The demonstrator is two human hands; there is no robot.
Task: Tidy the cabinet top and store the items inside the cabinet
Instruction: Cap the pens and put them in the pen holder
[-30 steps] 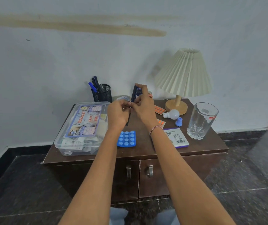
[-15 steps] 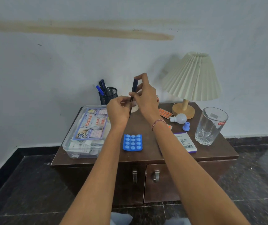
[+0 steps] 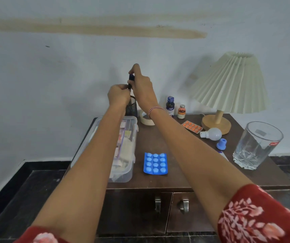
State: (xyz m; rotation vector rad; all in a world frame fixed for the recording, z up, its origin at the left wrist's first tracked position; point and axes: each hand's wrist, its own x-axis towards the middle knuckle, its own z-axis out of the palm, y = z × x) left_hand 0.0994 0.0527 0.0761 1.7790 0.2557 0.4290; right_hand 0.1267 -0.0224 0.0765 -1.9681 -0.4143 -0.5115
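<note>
Pale plastered wall with a horizontal tan stain; black skirting; dark polished tile floor. Dark brown two-door wooden cabinet, cream pleated-shade lamp at its back right corner.

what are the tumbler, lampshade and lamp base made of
Tumbler: clear glass, likely; see-through, glossy, cut pattern near the bottom.
Lampshade: cream pleated fabric or paper, matte; which, I cannot tell.
Lamp base: pale wood, it seems; matte, light tan disc and stem.
</note>
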